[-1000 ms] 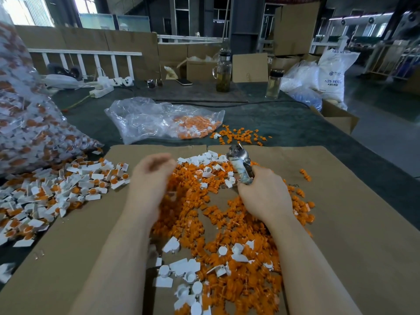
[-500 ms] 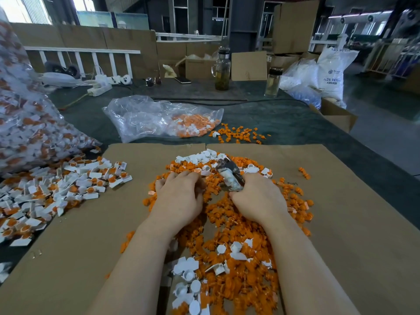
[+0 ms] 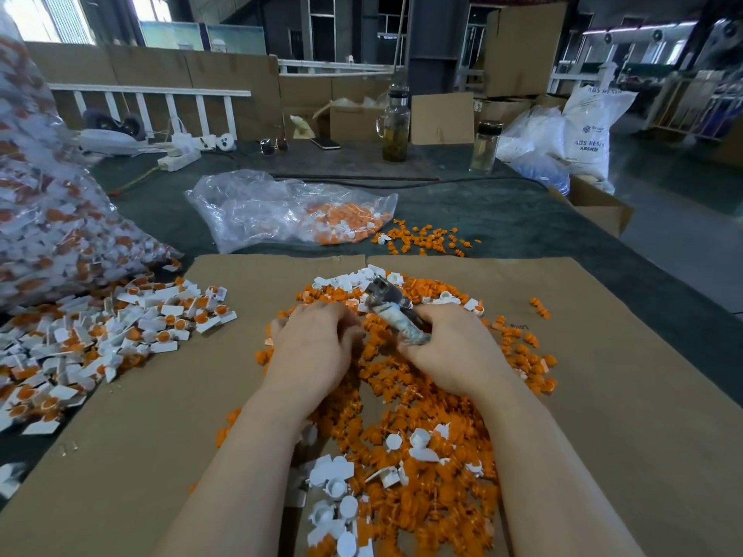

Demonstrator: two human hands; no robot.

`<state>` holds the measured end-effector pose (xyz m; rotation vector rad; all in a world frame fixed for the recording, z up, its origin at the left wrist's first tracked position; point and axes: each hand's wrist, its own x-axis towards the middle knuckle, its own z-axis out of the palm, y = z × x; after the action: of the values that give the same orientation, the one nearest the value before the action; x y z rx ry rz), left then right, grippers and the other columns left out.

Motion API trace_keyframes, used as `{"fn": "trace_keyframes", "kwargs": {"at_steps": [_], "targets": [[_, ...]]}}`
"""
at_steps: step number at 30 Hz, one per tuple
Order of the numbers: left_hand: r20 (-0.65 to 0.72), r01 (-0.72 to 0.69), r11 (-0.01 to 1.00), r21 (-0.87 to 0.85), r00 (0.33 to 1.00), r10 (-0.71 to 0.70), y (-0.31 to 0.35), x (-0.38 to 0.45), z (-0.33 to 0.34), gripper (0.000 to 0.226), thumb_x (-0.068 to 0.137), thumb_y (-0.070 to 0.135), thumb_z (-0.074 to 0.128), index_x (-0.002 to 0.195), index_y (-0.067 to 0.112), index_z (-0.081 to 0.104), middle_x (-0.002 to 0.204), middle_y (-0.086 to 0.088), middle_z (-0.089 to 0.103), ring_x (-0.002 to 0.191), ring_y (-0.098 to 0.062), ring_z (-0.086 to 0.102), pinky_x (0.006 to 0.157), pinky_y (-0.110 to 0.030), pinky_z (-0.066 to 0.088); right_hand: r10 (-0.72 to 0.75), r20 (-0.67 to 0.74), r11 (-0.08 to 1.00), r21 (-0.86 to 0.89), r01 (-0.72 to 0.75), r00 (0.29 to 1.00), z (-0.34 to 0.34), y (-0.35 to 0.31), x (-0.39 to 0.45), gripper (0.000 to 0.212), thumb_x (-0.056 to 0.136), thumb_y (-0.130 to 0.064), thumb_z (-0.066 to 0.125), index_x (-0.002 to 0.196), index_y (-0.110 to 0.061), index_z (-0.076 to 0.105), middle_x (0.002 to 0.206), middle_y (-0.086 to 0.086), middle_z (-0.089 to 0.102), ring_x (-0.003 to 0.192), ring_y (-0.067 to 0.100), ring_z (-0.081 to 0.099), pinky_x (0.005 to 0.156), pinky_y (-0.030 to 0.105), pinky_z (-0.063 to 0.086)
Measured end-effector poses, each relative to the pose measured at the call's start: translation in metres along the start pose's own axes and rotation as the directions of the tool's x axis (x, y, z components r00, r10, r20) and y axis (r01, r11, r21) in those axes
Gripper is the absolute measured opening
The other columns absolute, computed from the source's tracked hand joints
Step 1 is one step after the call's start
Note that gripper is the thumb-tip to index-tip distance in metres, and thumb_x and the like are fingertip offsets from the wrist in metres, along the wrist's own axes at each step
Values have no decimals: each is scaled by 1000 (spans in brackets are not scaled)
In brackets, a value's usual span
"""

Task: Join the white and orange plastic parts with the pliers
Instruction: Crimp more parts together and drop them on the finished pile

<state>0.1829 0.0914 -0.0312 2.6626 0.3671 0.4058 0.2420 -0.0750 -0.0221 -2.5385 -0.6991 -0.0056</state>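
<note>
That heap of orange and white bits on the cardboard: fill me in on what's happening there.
A person is joining plastic parts. The right hand grips the pliers, head pointing away. The left hand rests curled on the loose orange parts; what it holds is hidden. Joined pieces lie heaped to the left.

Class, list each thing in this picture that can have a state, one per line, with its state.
Left hand: lying knuckles up on the loose parts; grip hidden.
Right hand: gripping the pliers.
Pliers: held, head pointing away; jaws unclear.
Clear bag: lying flat, orange parts spilled before its mouth.
Joined pieces: heaped left of the cardboard.
Tall bottle: upright, capped.
Short bottle: upright, capped.
</note>
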Motion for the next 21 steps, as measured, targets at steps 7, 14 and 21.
{"fn": "trace_keyframes", "kwargs": {"at_steps": [7,14,21], "targets": [[-92,171,875,-454,967,-236,-3,2,-11,4,91,26,69,94,28,69,85,12,66,78,-2,59,59,-17,37,-29,81,987,-158,41,996,7,-8,0,24,82,-49,68,93,-30,58,82,-12,56,75,9,55,58,27,47],[77,287,486,-825,911,-406,-4,0,-20,13,82,16,77,89,15,66,81,-1,67,78,-15,62,69,-29,47,8,20,979,-204,-4,1000,10,-6,0,11,83,-35,64,87,-26,60,77,-9,57,67,11,56,49,25,40],[196,266,158,-951,913,-359,1,-1,-25,32,79,-11,64,101,11,69,83,-7,65,74,-18,60,65,-27,52,13,-95,992,-122,-25,995,10,-4,1,17,87,-41,59,90,-25,55,80,-8,55,72,13,56,55,29,45]]}}
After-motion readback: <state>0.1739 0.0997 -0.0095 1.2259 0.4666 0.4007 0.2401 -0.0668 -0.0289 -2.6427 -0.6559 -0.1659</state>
